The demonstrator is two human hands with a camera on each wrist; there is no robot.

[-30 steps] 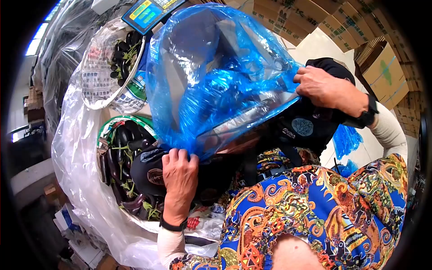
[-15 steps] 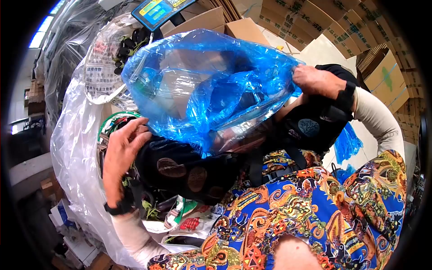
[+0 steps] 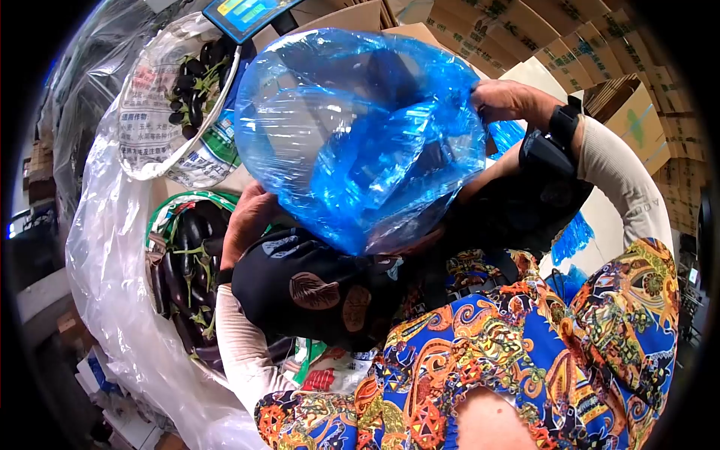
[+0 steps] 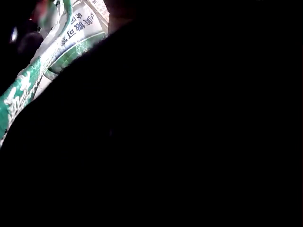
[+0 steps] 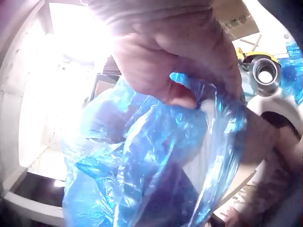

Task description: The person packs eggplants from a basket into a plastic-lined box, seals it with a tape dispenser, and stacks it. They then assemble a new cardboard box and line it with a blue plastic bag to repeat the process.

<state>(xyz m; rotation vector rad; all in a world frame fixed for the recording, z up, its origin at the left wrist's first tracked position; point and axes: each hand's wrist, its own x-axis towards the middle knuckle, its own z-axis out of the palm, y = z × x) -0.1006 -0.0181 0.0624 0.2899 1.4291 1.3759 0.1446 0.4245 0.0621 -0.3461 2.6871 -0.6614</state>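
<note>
A large translucent blue plastic bag (image 3: 360, 150) is spread wide over the person's lap. At its upper right edge the right hand (image 3: 506, 99) grips the gathered plastic; in the right wrist view the thumb and fingers pinch a fold of the bag (image 5: 156, 142). The left hand (image 3: 251, 214) is at the bag's lower left edge, its fingertips hidden behind the plastic, so I cannot tell if they hold it. Just left of that hand is a green-rimmed sack (image 3: 154, 225) full of dark eggplants (image 3: 191, 262). The left wrist view is mostly black, showing part of a green-and-white printed rim (image 4: 23, 87).
Another printed sack (image 3: 146, 124) with eggplants (image 3: 199, 86) stands at the upper left, beside a blue scale display (image 3: 247, 15). Clear plastic sheeting (image 3: 105, 277) lines the left side. Cardboard boxes (image 3: 585, 45) stack along the upper right. Blue plastic (image 3: 572, 240) hangs right of the lap.
The left hand left the bag's lower edge, swung left, then came back in beside it. The bag rounded out wider. The right hand kept its hold and shifted slightly up and left.
</note>
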